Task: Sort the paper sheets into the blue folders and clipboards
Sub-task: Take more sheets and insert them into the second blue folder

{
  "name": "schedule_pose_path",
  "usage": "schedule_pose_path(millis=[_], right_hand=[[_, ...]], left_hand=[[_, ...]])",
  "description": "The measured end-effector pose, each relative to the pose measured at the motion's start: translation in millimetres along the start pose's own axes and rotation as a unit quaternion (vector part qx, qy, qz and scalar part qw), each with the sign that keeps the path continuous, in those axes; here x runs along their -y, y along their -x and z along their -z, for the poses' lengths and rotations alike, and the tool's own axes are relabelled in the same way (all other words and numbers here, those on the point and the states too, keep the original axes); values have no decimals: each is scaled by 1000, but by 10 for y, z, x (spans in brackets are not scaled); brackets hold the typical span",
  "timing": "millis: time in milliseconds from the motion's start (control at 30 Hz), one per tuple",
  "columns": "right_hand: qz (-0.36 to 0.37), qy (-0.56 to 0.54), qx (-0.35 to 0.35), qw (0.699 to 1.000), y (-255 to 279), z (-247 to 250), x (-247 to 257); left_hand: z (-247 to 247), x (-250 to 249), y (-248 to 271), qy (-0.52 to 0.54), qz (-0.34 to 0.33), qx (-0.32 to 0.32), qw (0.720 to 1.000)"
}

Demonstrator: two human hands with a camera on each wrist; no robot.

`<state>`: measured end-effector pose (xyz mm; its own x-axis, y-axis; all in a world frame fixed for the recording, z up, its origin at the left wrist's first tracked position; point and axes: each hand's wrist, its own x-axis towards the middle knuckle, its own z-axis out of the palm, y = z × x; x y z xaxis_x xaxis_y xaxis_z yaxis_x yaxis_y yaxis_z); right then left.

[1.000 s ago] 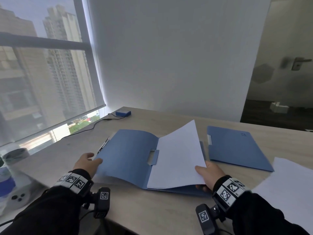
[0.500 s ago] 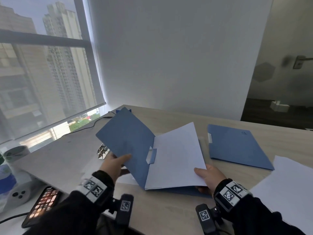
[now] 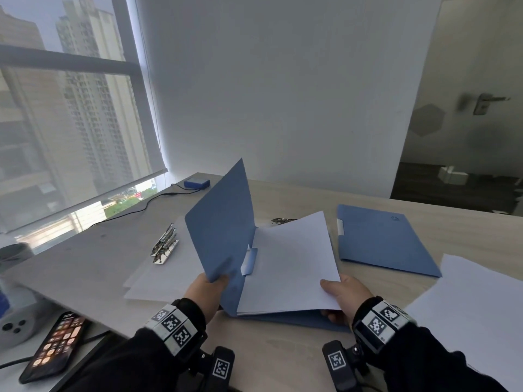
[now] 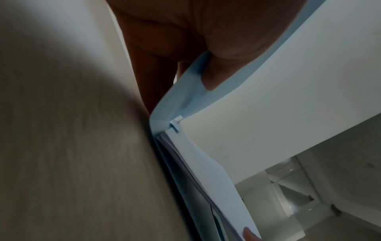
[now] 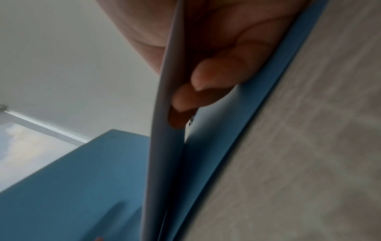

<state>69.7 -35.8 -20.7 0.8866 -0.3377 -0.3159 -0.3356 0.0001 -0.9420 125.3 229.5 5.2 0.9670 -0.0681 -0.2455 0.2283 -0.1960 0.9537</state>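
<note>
A blue folder stands half open on the desk in front of me, its left cover raised nearly upright. My left hand pinches that cover's near corner, the thumb on its inner face. White sheets lie inside the folder, lifted at the near right. My right hand pinches their corner, thumb on top and fingers underneath, above the blue back cover. A second blue folder lies closed to the right. A clipboard clip sits on white sheets at left.
More loose white sheets lie at the right edge of the desk. A phone and a grey device sit lower left. A small blue box with a black cable is near the window.
My left hand has swung the folder's left cover up from flat on the desk to nearly upright. The clipboard clip and sheets beneath it came into sight. My right hand kept its hold.
</note>
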Motion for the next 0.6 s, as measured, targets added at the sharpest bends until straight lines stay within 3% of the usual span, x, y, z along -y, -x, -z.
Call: schedule_pose_path(millis=[200,433,600], right_hand=[[-2,17,4,1000,19,-31,-20],[8,41,6,999,79,-64,29],[13,57,10,998,104,-60,40]], left_hand=[[-49,-47,110,3,-40,15,999],[-63,87,-24,17,-26,15,999],[-61,13,18,-10,-49,76,996]])
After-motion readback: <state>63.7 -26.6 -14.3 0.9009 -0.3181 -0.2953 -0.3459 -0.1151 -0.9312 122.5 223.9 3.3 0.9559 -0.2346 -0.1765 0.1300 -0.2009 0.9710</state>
